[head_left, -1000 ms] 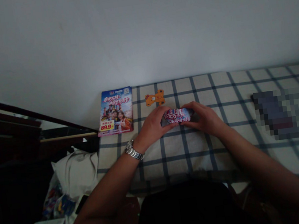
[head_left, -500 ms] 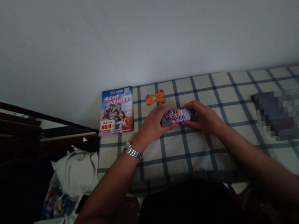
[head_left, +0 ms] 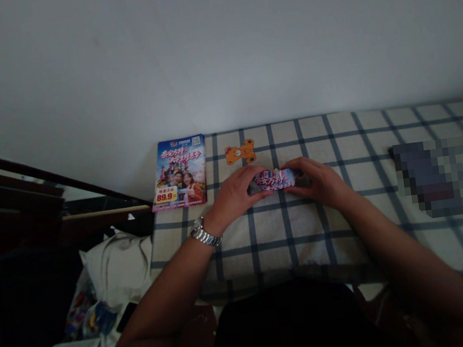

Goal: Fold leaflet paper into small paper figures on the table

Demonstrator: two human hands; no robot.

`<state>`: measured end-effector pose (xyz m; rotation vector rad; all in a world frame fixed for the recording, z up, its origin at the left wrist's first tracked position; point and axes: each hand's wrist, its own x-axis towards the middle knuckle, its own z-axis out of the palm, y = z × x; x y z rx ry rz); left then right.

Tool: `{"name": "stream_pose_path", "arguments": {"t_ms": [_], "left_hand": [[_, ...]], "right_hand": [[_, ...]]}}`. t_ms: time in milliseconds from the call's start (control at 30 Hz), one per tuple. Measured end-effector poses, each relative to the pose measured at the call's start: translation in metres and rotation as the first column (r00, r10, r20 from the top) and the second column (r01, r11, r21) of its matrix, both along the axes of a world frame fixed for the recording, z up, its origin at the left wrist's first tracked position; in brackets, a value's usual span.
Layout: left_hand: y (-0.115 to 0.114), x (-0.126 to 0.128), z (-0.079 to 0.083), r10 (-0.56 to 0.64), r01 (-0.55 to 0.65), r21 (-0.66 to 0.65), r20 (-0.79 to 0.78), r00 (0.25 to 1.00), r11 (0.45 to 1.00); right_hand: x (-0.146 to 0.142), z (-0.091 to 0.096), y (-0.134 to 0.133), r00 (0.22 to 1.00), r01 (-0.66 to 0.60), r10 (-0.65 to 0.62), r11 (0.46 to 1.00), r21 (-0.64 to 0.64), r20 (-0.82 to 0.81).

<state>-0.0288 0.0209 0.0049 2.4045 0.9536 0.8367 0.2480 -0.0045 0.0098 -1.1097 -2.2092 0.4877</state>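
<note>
A small folded paper (head_left: pixel 275 179), printed in purple and pink with white lettering like a flyer, is held between my two hands above the checked cloth (head_left: pixel 265 231). My left hand (head_left: pixel 238 191), with a steel watch on its wrist, grips its left end between thumb and fingers. On the opposite end my right hand (head_left: pixel 321 181) is closed in the same way. My fingers partly cover both ends of the paper. Left of my hands lie flyers (head_left: pixel 180 171) with a castle picture and the price 89.9, apparently a stack.
An orange bear figure (head_left: pixel 240 152) shows on the cloth behind my left hand. A blurred-out dark object (head_left: pixel 428 179) lies to the right. A wall (head_left: pixel 240 47) rises behind. At lower left are a white bag (head_left: pixel 117 262) and a dark phone-like object (head_left: pixel 126 317).
Almost nothing differs. Both hands keep hold of the folded flyer in the same place, with only a very slight shift of the paper.
</note>
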Motion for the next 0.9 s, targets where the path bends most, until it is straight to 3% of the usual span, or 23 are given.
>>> {"name": "stream_pose_path", "arguments": {"t_ms": [600, 900], "left_hand": [[-0.0015, 0.0024, 0.0082, -0.008, 0.005, 0.069, 0.046, 0.999, 0.998], [-0.0026, 0.0036, 0.0095, -0.040, 0.041, 0.137, -0.013, 0.999, 0.990]], "right_hand": [[-0.0028, 0.0025, -0.0002, 0.999, -0.008, 0.009, 1.000, 0.023, -0.042], [-0.0032, 0.0028, -0.0016, 0.999, -0.018, 0.015, 0.997, 0.075, 0.042]]}}
